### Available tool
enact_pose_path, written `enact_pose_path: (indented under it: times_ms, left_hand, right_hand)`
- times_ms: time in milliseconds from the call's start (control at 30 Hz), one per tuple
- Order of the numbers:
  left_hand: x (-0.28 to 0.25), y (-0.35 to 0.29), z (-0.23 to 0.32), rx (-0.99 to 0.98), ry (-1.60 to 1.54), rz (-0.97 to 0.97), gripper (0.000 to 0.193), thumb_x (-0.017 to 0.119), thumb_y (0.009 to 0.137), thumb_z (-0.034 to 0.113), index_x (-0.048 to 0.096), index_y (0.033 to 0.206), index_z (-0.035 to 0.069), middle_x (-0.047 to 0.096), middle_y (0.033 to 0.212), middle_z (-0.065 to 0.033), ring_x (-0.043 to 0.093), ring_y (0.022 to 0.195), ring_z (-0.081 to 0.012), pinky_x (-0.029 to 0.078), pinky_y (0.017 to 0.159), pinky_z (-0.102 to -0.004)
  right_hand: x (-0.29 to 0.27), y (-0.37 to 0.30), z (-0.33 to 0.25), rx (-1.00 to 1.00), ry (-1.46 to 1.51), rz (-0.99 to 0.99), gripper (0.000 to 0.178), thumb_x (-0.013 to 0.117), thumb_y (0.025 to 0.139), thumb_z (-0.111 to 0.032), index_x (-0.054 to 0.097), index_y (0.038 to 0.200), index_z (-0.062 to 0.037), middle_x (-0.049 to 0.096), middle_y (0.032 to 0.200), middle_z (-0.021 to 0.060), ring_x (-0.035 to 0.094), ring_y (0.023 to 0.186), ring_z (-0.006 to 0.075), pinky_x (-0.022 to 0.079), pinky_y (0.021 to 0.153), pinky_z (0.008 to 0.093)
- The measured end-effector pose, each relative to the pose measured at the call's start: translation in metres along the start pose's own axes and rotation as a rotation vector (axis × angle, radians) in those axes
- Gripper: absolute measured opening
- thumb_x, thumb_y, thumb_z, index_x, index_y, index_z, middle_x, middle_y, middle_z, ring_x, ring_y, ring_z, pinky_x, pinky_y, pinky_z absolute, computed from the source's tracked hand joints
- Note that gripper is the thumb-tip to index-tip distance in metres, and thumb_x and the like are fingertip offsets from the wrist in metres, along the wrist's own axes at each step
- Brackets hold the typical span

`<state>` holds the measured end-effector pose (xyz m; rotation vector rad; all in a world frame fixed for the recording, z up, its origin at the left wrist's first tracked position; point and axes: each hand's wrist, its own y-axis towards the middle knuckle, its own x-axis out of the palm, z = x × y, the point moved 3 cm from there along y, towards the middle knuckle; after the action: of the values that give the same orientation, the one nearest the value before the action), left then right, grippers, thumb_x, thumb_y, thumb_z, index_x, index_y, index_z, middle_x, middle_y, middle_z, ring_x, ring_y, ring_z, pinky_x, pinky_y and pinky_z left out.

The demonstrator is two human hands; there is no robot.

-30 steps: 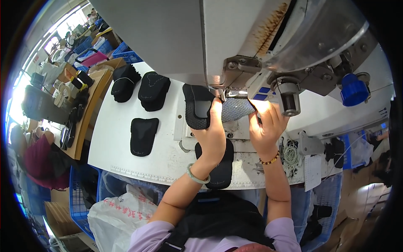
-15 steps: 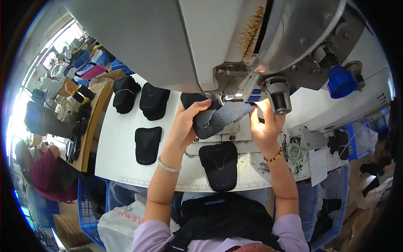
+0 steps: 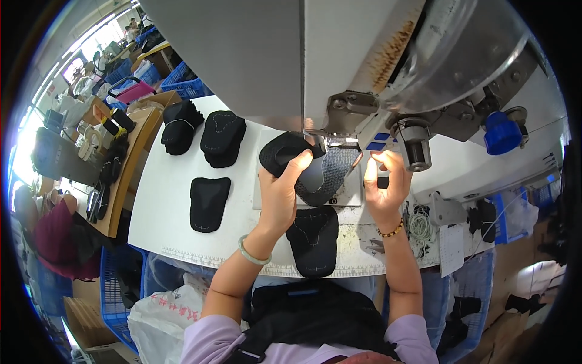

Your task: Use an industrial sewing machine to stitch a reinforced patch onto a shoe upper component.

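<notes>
The left hand (image 3: 277,197) is part-closed, its thumb pressing the folded black end of a grey mesh piece (image 3: 339,170). The right hand (image 3: 387,191) is loosely curled by the piece's right edge; whether it pinches anything, I cannot tell. The piece lies ahead of and between the hands, below the sewing machine head (image 3: 242,67), running roughly left to right, the left hand nearer. Toward the tabletop's (image 3: 160,212) near edge sits a marked black pad (image 3: 313,242), its long axis pointing away from that edge.
</notes>
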<state>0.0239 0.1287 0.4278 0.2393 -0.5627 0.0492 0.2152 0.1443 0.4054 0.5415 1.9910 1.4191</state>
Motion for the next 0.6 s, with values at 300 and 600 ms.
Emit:
enact_pose_path:
  times_ms: [300,600]
  left_hand:
    - [0.021,-0.018,-0.003,0.178,0.095,0.216,0.004,0.059,0.084,0.004,0.061,0.086,0.001,0.059,0.084,-0.0007,0.054,0.077,-0.0088,0.044,0.073,-0.0226]
    - [-0.018,-0.021,0.012,0.190,0.433,0.086,0.020,0.051,0.091,0.010,0.060,0.099,-0.006,0.059,0.091,-0.0031,0.052,0.084,-0.0084,0.042,0.076,-0.0215]
  right_hand:
    - [-0.001,0.010,-0.028,0.158,0.311,-0.079,0.014,0.059,0.079,-0.004,0.059,0.065,-0.0014,0.047,0.056,0.0038,0.041,0.053,0.0151,0.031,0.052,0.0274]
    - [0.009,0.002,-0.054,0.736,1.002,-0.419,0.037,0.053,0.096,-0.028,0.061,0.077,0.0029,0.054,0.062,0.0003,0.046,0.048,0.0039,0.042,0.048,0.0210]
